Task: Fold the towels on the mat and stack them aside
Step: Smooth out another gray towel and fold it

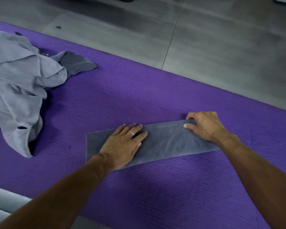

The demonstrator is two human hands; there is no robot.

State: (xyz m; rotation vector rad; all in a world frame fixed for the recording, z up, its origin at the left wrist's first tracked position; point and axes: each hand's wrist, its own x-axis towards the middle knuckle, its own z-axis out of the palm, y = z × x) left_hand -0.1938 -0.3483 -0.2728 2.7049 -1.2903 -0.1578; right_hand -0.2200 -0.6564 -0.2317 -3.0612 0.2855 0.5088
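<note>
Both hands are on the dark grey folded towel strip [163, 142] mid purple ribbed mat [155, 96], left hand [124, 144] pressing flat, right hand [203, 124] pinching the end, so fold it straight over with edges lined up.

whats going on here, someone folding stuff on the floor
A person is folding a dark grey towel on a purple mat. The left hand lies flat on it, pressing it down, while the right hand grips its far right end. A heap of unfolded lighter grey towels waits on the mat to the left.
</note>
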